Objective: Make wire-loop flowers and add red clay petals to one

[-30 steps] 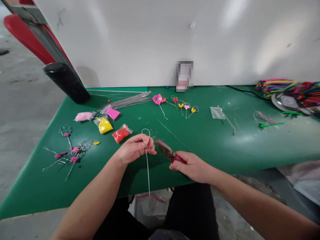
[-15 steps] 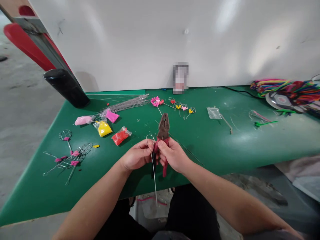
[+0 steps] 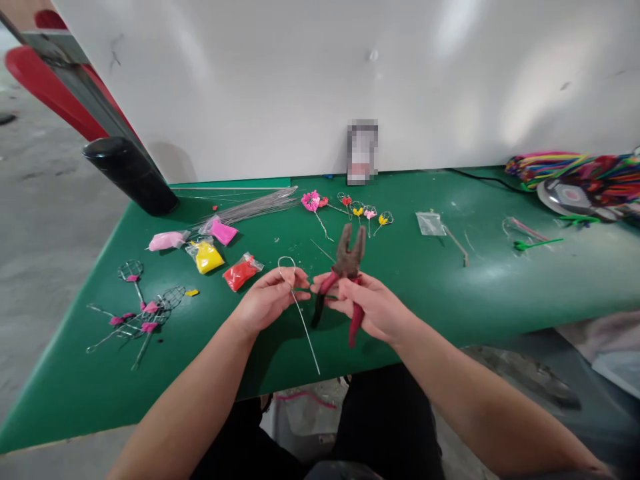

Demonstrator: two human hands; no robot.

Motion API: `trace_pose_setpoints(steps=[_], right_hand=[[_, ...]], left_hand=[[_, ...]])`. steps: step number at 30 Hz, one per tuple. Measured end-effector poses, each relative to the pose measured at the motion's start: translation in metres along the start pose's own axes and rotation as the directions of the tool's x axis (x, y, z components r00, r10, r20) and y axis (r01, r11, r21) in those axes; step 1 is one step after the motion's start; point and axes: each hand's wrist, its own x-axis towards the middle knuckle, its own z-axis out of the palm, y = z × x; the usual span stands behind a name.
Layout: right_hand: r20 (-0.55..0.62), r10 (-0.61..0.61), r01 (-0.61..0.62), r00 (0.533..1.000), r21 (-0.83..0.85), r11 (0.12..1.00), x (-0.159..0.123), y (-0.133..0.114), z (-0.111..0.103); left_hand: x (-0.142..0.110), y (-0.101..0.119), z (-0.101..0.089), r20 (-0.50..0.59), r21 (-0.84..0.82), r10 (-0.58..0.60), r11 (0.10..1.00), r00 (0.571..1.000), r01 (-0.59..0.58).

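Observation:
Between thumb and fingers, my left hand (image 3: pixel 270 300) pinches a thin silvery wire (image 3: pixel 306 325) with a rounded loop at its top and a straight tail hanging toward me. My right hand (image 3: pixel 375 303) is wrapped round the red handles of a pair of pliers (image 3: pixel 349 257). The pliers' jaws point away from me and stand apart, with nothing between them. Beyond the pliers lies a pink wire-stemmed flower (image 3: pixel 311 201). Several small wire loops with red, yellow and pink bits (image 3: pixel 369 213) are beside it.
A bundle of straight wires (image 3: pixel 255 208) and small bags of pink, yellow and red material (image 3: pixel 243 272) lie on the green table (image 3: pixel 450 293). Wire pieces with pink parts (image 3: pixel 150 307) sit at left. Colourful pipe cleaners (image 3: pixel 565 170) are far right. A white panel (image 3: pixel 280 87) rises behind.
My right hand has moved right with the pliers, away from my left hand, and the jaws have opened. My left hand has shifted slightly left with the looped wire.

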Motion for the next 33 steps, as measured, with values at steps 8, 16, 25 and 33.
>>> trace_pose_setpoints(steps=[8, 16, 25, 33], right_hand=[[0.264, 0.226, -0.132, 0.938, -0.333, 0.934, -0.025, -0.001, -0.018], [-0.041, 0.312, -0.226, 0.949, -0.780, 0.583, -0.029, -0.004, -0.011], [-0.004, 0.295, -0.126, 0.956, -0.910, 0.394, -0.034, -0.010, 0.003], [-0.031, 0.259, -0.124, 0.965, -0.928, 0.351, -0.031, -0.013, 0.008]], left_hand=[[-0.001, 0.005, -0.003, 0.063, 0.012, 0.063, 0.998, 0.996, -0.063], [-0.002, 0.005, -0.003, 0.055, 0.061, 0.078, 0.995, 0.995, -0.082], [-0.002, 0.005, -0.006, 0.049, 0.100, 0.069, 0.992, 0.996, -0.073], [-0.002, 0.005, -0.005, 0.057, 0.107, 0.065, 0.992, 0.996, -0.071]])
